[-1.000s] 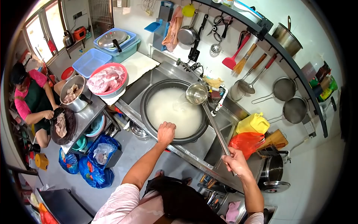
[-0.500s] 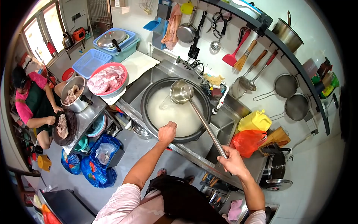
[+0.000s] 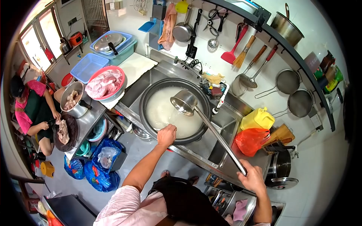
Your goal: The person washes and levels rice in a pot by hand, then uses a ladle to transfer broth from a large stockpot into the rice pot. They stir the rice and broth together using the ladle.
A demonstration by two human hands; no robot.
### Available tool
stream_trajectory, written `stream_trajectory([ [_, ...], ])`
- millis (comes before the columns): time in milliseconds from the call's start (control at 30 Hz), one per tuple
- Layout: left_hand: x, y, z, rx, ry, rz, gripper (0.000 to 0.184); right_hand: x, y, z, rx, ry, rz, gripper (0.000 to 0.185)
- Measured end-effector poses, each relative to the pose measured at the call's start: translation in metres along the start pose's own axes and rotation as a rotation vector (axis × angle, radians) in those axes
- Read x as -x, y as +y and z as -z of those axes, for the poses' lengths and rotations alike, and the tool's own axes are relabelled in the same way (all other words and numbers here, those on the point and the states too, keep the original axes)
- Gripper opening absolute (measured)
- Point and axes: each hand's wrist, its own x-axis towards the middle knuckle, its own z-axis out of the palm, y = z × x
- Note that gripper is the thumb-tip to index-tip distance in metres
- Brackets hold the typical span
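Observation:
A large dark basin (image 3: 142, 107) of cloudy whitish liquid (image 3: 160, 109) sits over the steel sink. My right hand (image 3: 252, 177) is closed round the far end of a long-handled metal ladle (image 3: 222, 141). The ladle's bowl (image 3: 184, 102) hangs tilted above the liquid. At the basin's near rim is my left hand (image 3: 166, 135), its fingers curled into a fist; whether it grips the rim or something small is hidden.
Left of the sink stands a red tub (image 3: 122, 81) of raw meat. Beyond it, a co-worker (image 3: 36, 109) handles meat on a round dark board (image 3: 73, 128). A yellow jug (image 3: 258, 118) and red plastic bag (image 3: 250, 142) stand at right. Strainers (image 3: 288, 81) hang on the wall.
My right hand has moved down and right along with the ladle, and the bowl has turned over more. My left hand stays at the rim. The co-worker's hands have shifted near the board.

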Motion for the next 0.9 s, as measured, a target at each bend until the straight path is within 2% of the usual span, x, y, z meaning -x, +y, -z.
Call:
stream_trajectory([
  [133,-0.001,-0.002,-0.003,-0.006,-0.008,-0.008,0.007,0.026,0.021,0.001,0.183,0.183,0.034,0.046],
  [233,-0.001,-0.002,-0.003,-0.008,-0.005,-0.013,0.008,0.038,0.040,-0.013,0.078,0.315,-0.007,0.045],
  [267,-0.001,-0.001,-0.002,-0.010,-0.011,-0.008,0.008,0.041,0.050,-0.020,0.019,0.351,-0.013,0.044],
  [367,-0.003,0.001,-0.002,-0.023,-0.021,-0.005,0.008,0.054,0.079,-0.036,-0.330,0.272,-0.227,0.040],
  [400,-0.003,0.002,-0.001,-0.027,-0.023,-0.004,0.008,0.058,0.076,-0.037,-0.679,0.245,-0.281,0.039],
  [500,-0.003,0.003,-0.001,-0.028,-0.038,0.011,0.008,0.071,0.077,-0.030,-1.029,0.196,-0.316,0.039],
  [633,-0.003,0.004,-0.001,-0.033,-0.036,0.007,0.008,0.085,0.089,-0.027,-1.214,0.208,-0.316,0.039],
  [900,-0.004,0.003,-0.002,-0.040,-0.046,0.020,0.008,0.105,0.103,-0.030,-1.277,0.335,-0.377,0.038],
])
